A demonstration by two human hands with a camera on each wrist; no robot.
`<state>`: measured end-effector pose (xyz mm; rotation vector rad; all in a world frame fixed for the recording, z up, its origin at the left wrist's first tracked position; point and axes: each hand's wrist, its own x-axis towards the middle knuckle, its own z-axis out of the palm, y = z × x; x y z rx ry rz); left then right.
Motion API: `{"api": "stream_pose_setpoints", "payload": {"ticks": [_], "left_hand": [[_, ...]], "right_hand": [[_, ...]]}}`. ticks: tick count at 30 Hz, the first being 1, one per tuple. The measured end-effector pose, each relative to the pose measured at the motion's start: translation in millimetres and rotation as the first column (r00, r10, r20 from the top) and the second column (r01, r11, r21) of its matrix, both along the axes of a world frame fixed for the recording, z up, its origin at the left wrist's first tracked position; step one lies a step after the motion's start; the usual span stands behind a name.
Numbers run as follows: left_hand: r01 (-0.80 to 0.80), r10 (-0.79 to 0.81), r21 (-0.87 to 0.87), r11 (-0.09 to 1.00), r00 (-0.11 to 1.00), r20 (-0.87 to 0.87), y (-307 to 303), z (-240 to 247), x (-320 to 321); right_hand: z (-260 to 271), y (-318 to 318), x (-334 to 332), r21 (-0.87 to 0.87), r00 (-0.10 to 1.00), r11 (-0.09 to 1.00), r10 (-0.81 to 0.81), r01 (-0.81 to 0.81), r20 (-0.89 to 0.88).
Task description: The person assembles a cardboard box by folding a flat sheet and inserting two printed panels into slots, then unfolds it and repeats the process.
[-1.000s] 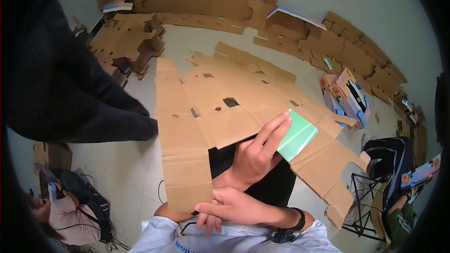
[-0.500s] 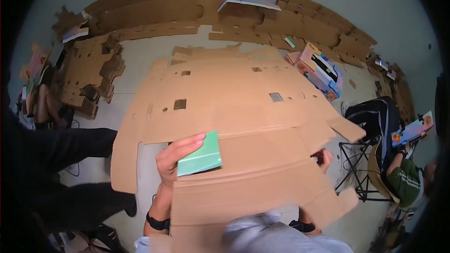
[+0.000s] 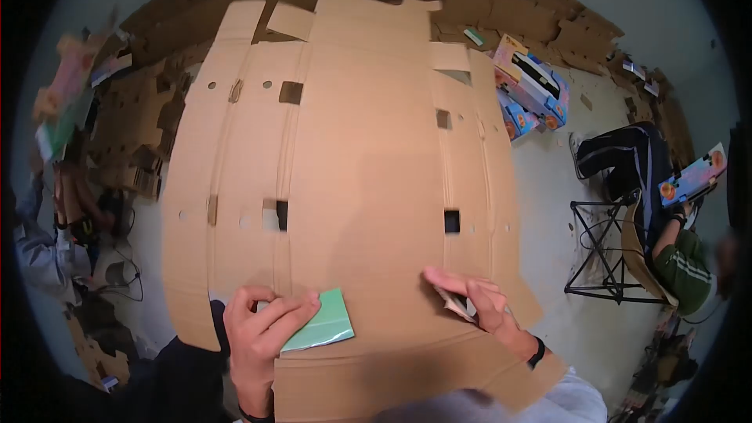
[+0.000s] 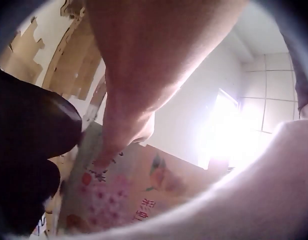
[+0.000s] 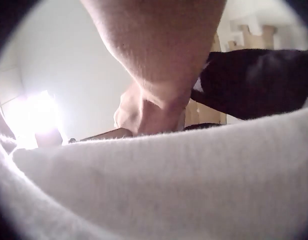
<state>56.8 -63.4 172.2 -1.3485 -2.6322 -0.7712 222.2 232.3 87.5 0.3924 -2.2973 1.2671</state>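
Note:
A large unfolded cardboard box, plain brown side up and cut with square holes and slots, spreads out in front of me in the head view. At its near left my left hand curls its fingers over a glossy green flap and grips it. My right hand pinches a small folded piece of the same box at the near right, between thumb and fingers. The left wrist view shows the box's printed underside, with pink flowers and lettering. In the right wrist view a sleeve hides most of the hand's work.
Printed boxes stand on the floor at the right. More flattened cardboard lies at the left and along the back wall. A seated person at the right holds a printed box beside a black folding stool frame.
The box has swung round to lie squarely before me, its far end now reaching farther up the view. My hands, crossed earlier, are now apart, the left at the green flap, the right at the near right.

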Motion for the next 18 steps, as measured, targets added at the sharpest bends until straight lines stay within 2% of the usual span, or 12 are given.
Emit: {"api": "stream_pose_setpoints", "payload": {"ticks": [1, 2, 4, 5, 8, 10, 12, 13, 15, 18], "left_hand": [[0.070, -0.062, -0.085, 0.994, 0.994, 0.090, -8, 6, 1], [0.112, -0.123, 0.060, 0.992, 0.961, 0.247, -5, 4, 0], [0.118, -0.296, 0.361, 0.925, 0.819, 0.492, 10, -15, -9], [0.169, -0.344, 0.349, 0.922, 0.773, 0.533, 9, -24, -14], [0.323, -0.348, 0.147, 0.935, 0.761, 0.547, 12, -30, -23], [0.303, -0.337, 0.169, 0.938, 0.687, 0.644, 11, -44, -21], [0.253, -0.326, 0.211, 0.944, 0.624, 0.710, 6, -51, -17], [0.238, -0.331, 0.231, 0.943, 0.615, 0.716, 3, -54, -16], [0.209, -0.341, 0.270, 0.940, 0.594, 0.728, -2, -59, -15], [0.208, -0.335, 0.263, 0.942, 0.625, 0.705, 0, -54, -13]], "right_hand": [[9, -11, 1, -0.133, 0.995, 0.991, -0.006, 0.019, 0.097], [10, -11, 3, -0.129, 0.976, 0.992, 0.021, 0.007, 0.216], [9, -7, 8, -0.116, 0.898, 0.993, 0.067, -0.017, 0.434], [11, -5, 10, -0.137, 0.863, 0.990, 0.051, 0.021, 0.503], [23, 8, 18, -0.173, 0.743, 0.973, 0.003, 0.153, 0.669], [26, 33, 31, -0.169, 0.687, 0.957, -0.042, 0.237, 0.725], [-21, 89, 72, 0.168, 0.699, 0.952, -0.301, 0.255, 0.649], [-36, 105, 88, 0.384, 0.632, 0.870, -0.490, 0.310, 0.600], [-59, 119, 112, 0.743, 0.475, 0.566, -0.795, 0.357, 0.377], [-81, 107, 135, 0.556, 0.648, 0.768, -0.605, 0.318, 0.464]]}}
